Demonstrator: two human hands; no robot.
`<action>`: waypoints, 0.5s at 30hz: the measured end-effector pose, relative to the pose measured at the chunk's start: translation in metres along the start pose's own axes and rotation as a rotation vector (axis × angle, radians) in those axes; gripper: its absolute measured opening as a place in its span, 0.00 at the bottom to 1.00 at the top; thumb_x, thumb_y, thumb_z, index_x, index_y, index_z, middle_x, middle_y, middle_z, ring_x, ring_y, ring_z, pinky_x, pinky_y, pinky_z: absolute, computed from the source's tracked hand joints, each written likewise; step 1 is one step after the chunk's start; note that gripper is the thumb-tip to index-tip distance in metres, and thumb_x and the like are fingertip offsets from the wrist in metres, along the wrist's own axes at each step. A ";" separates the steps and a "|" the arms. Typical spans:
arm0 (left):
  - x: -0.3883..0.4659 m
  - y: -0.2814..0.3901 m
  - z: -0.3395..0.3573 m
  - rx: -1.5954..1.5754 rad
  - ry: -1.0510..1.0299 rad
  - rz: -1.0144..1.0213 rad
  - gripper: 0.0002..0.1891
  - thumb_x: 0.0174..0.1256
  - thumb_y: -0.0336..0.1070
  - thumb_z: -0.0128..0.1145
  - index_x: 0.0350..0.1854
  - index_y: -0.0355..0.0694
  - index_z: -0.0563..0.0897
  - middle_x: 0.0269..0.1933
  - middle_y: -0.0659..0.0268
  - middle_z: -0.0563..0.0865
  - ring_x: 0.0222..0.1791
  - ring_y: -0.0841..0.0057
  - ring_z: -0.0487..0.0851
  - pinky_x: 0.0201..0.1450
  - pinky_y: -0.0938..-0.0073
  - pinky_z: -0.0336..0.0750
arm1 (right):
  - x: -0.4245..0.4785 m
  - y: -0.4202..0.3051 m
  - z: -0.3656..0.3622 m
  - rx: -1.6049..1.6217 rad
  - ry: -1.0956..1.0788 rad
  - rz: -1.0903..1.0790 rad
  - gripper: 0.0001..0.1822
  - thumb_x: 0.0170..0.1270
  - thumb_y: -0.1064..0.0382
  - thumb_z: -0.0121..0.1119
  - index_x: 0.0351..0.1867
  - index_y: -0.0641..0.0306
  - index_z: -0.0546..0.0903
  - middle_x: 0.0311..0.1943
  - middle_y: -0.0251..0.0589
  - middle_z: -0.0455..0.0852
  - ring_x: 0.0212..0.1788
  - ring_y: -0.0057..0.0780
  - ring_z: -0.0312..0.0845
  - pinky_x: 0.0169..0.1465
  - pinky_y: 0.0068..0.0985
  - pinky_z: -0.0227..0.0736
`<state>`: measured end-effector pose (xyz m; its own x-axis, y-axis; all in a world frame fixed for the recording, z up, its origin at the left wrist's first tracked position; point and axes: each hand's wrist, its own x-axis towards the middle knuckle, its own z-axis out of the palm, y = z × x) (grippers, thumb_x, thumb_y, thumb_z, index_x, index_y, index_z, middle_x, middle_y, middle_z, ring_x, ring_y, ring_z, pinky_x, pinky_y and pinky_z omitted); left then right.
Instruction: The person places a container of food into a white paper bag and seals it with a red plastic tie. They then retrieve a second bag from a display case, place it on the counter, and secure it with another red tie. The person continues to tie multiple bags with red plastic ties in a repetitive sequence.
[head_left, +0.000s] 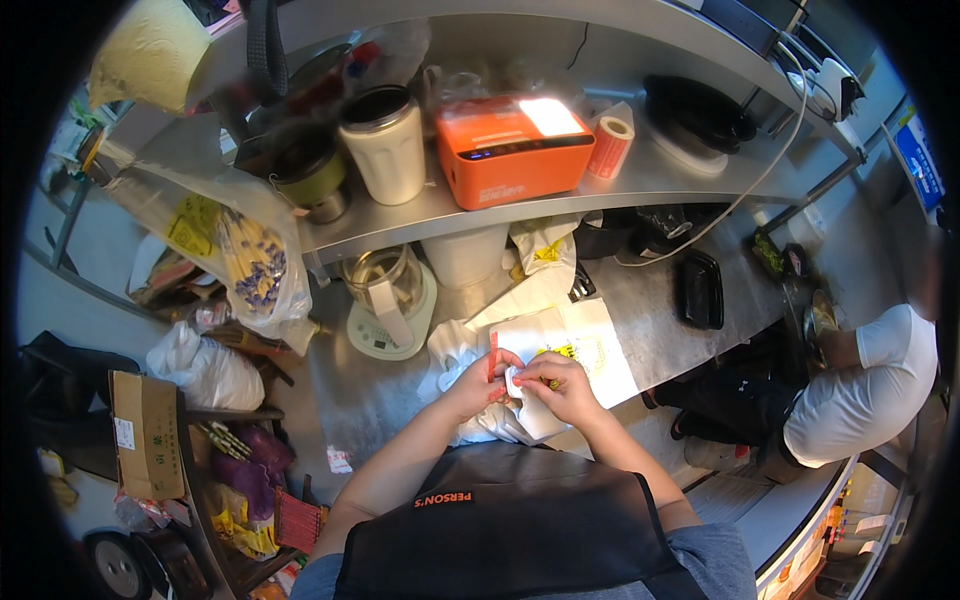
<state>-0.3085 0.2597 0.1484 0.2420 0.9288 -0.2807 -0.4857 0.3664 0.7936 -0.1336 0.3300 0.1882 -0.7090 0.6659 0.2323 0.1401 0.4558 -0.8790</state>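
My left hand (474, 388) grips a small white item (514, 381), too small to identify. A narrow red-and-white strip (493, 357) stands up between the fingers of that hand. From the right, my right hand (561, 384) pinches a red bit at the white item with thumb and forefinger. Beneath both hands lie white bags (536, 420) on a steel worktable (356, 420). Flat white paper bags (600, 341) with yellow-and-black print spread out just beyond my right hand.
Over the worktable runs a steel shelf (420, 217) with an orange label printer (517, 154), a label roll (611, 148) and a cream tumbler (384, 146). A glass kettle (386, 292) stands left; a black tray (701, 289) lies right. Another person (862, 390) works at far right.
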 end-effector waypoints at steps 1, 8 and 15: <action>0.000 -0.001 0.001 0.007 0.006 0.009 0.17 0.57 0.25 0.56 0.49 0.41 0.71 0.40 0.69 0.78 0.37 0.83 0.79 0.39 0.82 0.77 | -0.002 0.000 0.002 0.003 0.010 0.031 0.07 0.49 0.73 0.64 0.31 0.61 0.84 0.31 0.38 0.81 0.30 0.31 0.78 0.33 0.24 0.72; 0.002 -0.014 -0.001 0.182 0.066 0.070 0.08 0.61 0.22 0.50 0.42 0.39 0.73 0.35 0.70 0.78 0.34 0.86 0.76 0.38 0.84 0.72 | 0.000 -0.009 0.005 -0.302 0.008 -0.153 0.06 0.48 0.72 0.63 0.29 0.62 0.79 0.33 0.41 0.79 0.32 0.36 0.77 0.32 0.27 0.73; 0.006 -0.023 -0.009 0.239 0.106 0.107 0.09 0.61 0.21 0.50 0.41 0.39 0.74 0.33 0.71 0.78 0.31 0.87 0.75 0.34 0.85 0.70 | 0.003 -0.002 0.004 -0.169 -0.102 -0.014 0.06 0.50 0.71 0.61 0.29 0.61 0.76 0.35 0.41 0.76 0.39 0.40 0.75 0.43 0.28 0.70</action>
<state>-0.3031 0.2575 0.1236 0.1046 0.9668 -0.2330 -0.2885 0.2538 0.9232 -0.1385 0.3288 0.1896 -0.7767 0.5996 0.1930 0.2378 0.5628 -0.7916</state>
